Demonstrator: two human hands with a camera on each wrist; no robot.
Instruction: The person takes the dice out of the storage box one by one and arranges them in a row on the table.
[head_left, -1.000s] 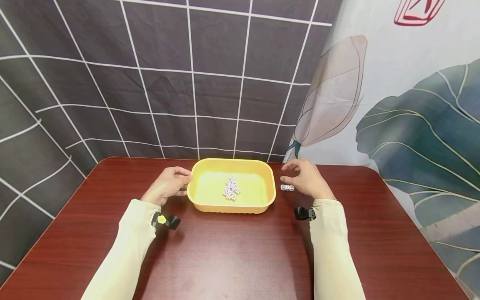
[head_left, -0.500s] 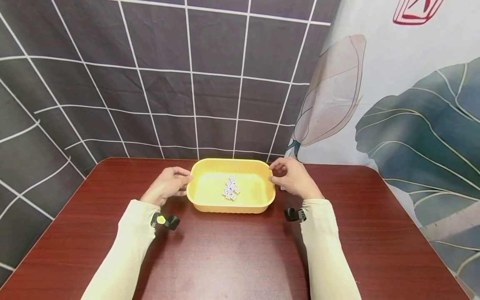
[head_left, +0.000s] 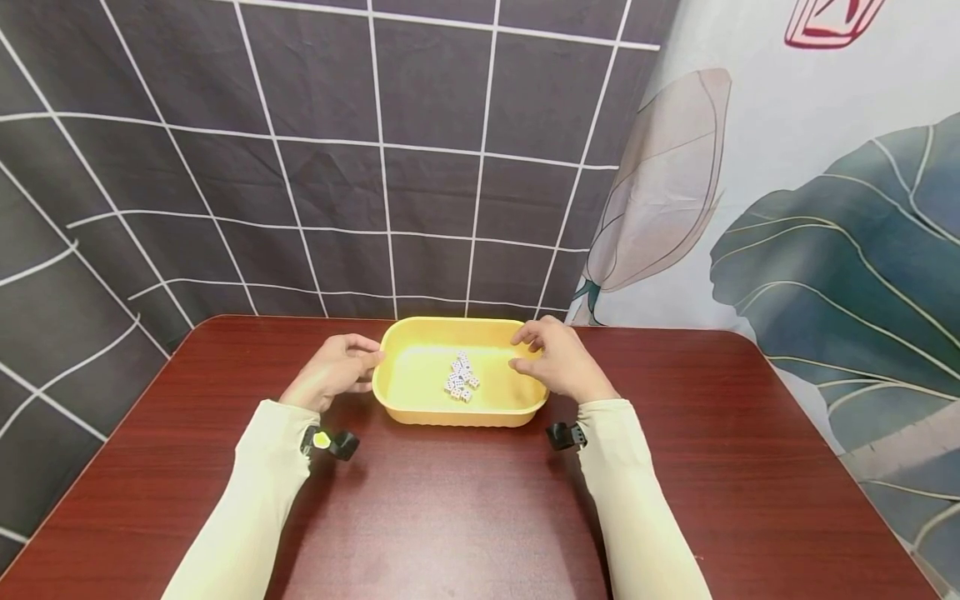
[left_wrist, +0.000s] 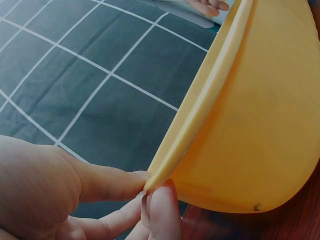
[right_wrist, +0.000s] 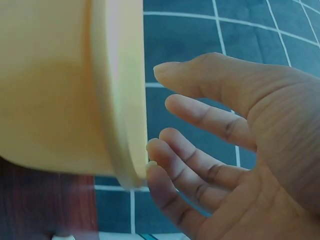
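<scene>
A yellow plastic basin (head_left: 420, 417) with rounded corners sits on the table. Several small white dice (head_left: 461, 379) lie heaped in its middle. At its left end, my left hand (head_left: 335, 372) pinches the rim between thumb and fingers. The pinch shows closely in the left wrist view, with the thumb (left_wrist: 117, 184) on one side of the rim. My right hand (head_left: 562, 360) reaches over the basin's right end, fingers loosely bent and apart. Nothing lies between its thumb (right_wrist: 185, 75) and fingers in the right wrist view. My right hand now hides the dice that lay right of the basin.
The reddish-brown wooden table (head_left: 450, 508) ends just behind the basin. A dark cloth with a white grid (head_left: 435, 200) hangs there, and a leaf-patterned cloth (head_left: 825, 250) hangs at the right. Each wrist carries a small black camera (head_left: 345, 445).
My right hand has moved left from beside the dice on the table to over the basin's right end. My left hand keeps its pinch on the rim.
</scene>
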